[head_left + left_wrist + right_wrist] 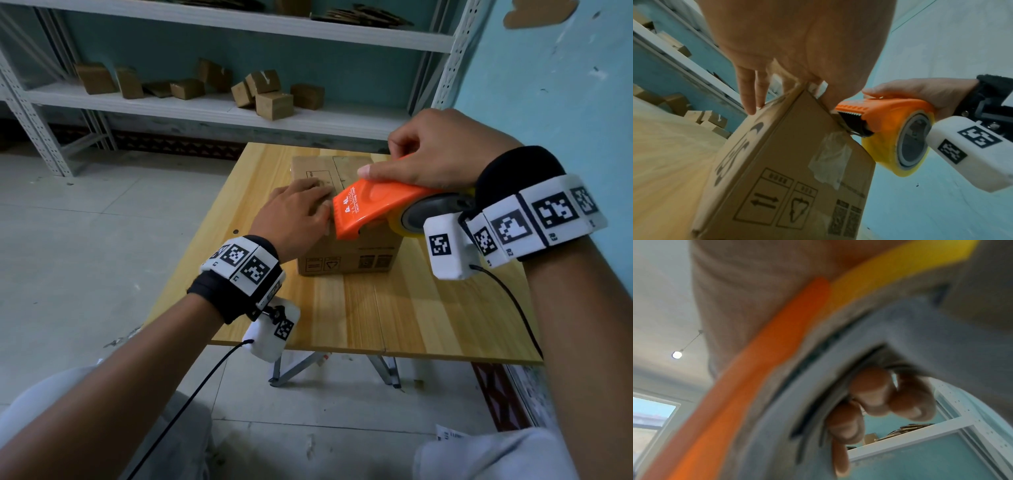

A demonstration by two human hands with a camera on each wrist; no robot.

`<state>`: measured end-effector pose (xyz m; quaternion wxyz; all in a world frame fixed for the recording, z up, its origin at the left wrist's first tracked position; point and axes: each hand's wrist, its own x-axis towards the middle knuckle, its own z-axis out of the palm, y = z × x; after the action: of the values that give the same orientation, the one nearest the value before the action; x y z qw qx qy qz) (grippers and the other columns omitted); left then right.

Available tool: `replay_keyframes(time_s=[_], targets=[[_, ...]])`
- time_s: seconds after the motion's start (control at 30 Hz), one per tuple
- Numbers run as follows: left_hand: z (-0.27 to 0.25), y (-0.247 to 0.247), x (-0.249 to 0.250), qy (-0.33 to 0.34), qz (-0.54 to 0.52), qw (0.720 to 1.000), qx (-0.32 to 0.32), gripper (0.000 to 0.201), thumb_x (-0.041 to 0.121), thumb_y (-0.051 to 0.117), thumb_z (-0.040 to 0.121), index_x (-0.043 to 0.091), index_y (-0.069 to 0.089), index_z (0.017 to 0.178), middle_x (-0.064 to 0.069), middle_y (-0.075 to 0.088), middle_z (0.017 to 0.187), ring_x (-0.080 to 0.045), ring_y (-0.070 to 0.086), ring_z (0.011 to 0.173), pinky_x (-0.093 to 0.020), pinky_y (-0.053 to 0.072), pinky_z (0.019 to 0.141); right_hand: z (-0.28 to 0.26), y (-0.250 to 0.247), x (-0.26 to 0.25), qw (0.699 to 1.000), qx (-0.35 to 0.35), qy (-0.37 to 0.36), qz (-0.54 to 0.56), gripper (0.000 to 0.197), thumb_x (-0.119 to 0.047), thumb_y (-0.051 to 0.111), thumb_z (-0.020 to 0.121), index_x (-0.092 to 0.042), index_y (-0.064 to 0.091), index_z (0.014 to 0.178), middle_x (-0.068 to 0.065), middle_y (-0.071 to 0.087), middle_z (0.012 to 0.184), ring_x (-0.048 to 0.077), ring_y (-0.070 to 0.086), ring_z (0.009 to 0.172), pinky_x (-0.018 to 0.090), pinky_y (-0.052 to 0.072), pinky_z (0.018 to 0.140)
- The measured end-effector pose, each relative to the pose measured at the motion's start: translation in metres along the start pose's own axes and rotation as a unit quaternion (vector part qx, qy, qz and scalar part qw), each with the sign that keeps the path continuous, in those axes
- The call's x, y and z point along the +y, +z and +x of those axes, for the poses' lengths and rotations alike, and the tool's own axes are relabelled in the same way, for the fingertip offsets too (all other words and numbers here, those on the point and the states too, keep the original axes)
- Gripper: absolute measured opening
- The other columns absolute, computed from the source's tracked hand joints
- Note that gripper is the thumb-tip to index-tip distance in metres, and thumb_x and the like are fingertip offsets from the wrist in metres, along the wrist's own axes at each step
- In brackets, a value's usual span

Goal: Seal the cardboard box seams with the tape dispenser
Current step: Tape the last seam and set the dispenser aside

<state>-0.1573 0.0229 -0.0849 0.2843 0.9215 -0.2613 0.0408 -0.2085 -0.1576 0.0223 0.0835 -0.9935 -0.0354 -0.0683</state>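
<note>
A brown cardboard box (346, 253) with printed symbols stands on the wooden table (342, 315). My left hand (294, 212) lies flat on the box top, fingers straight, pressing down by the near edge (750, 97). My right hand (435, 154) grips the orange tape dispenser (376, 205) with its yellowish tape roll (900, 146). The dispenser's toothed blade end (851, 116) sits at the box's top near edge, next to my left thumb. A strip of clear tape (830, 154) lies on the box's front face. In the right wrist view my fingers (879, 395) curl through the dispenser (756, 369).
White metal shelving (239, 109) with several small cardboard boxes (270, 99) stands behind the table. A teal wall (565, 85) rises at the right. The table stands on a grey concrete floor (85, 222); cables trail from both wrist cameras.
</note>
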Motion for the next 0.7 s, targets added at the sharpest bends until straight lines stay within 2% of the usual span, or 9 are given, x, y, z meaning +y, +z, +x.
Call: replay_keyframes(time_s=[0.1,0.2,0.33,0.43,0.53,0.6,0.7], targets=[[-0.005,-0.012,-0.004,0.011,0.019,1.0,-0.02,0.042,0.034,0.031,0.103,0.03,0.038,0.145,0.005,0.03,0.153,-0.019,0.024,0.139,-0.032,0.019,0.11,-0.003,-0.005,-0.003,0.999,-0.036,0.0,0.032,0.044,-0.063,0.067,0.078,-0.019,0.065,0.078,-0.001,0.064,0.077,0.016,0.06,0.074,0.03,0.042,0.061],[-0.006,-0.019,-0.008,0.022,0.023,0.999,-0.04,0.042,0.032,0.029,0.104,0.03,0.034,0.146,0.004,0.029,0.153,-0.014,0.02,0.139,-0.029,0.015,0.111,-0.005,-0.005,-0.008,0.997,-0.06,0.016,0.054,0.046,-0.068,0.068,0.073,-0.022,0.067,0.084,-0.003,0.067,0.081,0.014,0.063,0.076,0.031,0.048,0.065],[0.0,-0.013,-0.017,0.027,0.046,0.998,-0.038,0.042,0.036,0.03,0.103,0.037,0.034,0.144,0.002,0.032,0.151,-0.021,0.021,0.14,-0.043,0.019,0.115,-0.001,-0.006,-0.014,0.994,-0.086,0.055,0.035,0.06,-0.078,0.064,0.065,-0.021,0.069,0.085,-0.001,0.069,0.08,0.016,0.065,0.078,0.037,0.053,0.076],[0.004,-0.014,-0.015,0.025,0.045,0.998,-0.043,0.04,0.034,0.033,0.102,0.031,0.039,0.141,0.003,0.035,0.149,-0.023,0.021,0.14,-0.045,0.021,0.113,0.005,-0.013,-0.019,0.988,-0.13,0.079,0.006,0.065,-0.082,0.062,0.062,-0.021,0.071,0.082,0.0,0.07,0.077,0.018,0.066,0.078,0.036,0.053,0.078],[0.005,-0.017,-0.01,0.046,0.025,0.997,-0.056,0.034,0.032,0.034,0.102,0.023,0.044,0.134,-0.001,0.041,0.145,-0.021,0.031,0.136,-0.036,0.026,0.107,0.013,-0.019,-0.022,0.981,-0.173,0.09,-0.021,0.06,-0.077,0.064,0.068,-0.02,0.07,0.086,-0.001,0.072,0.084,0.017,0.066,0.081,0.036,0.054,0.084],[0.005,-0.017,-0.01,0.062,0.024,0.996,-0.062,0.034,0.03,0.033,0.103,0.018,0.044,0.133,-0.003,0.045,0.141,-0.02,0.036,0.132,-0.029,0.028,0.101,0.017,-0.022,-0.023,0.976,-0.193,0.095,-0.027,0.053,-0.071,0.065,0.073,-0.02,0.067,0.088,0.0,0.071,0.089,0.017,0.066,0.083,0.033,0.053,0.082],[0.004,-0.015,-0.011,0.073,0.034,0.996,-0.05,0.034,0.029,0.03,0.103,0.016,0.044,0.132,-0.004,0.044,0.141,-0.021,0.034,0.134,-0.032,0.027,0.106,0.02,-0.024,-0.025,0.972,-0.209,0.1,-0.042,0.045,-0.065,0.065,0.079,-0.021,0.063,0.088,0.0,0.069,0.092,0.016,0.065,0.085,0.029,0.049,0.074]])
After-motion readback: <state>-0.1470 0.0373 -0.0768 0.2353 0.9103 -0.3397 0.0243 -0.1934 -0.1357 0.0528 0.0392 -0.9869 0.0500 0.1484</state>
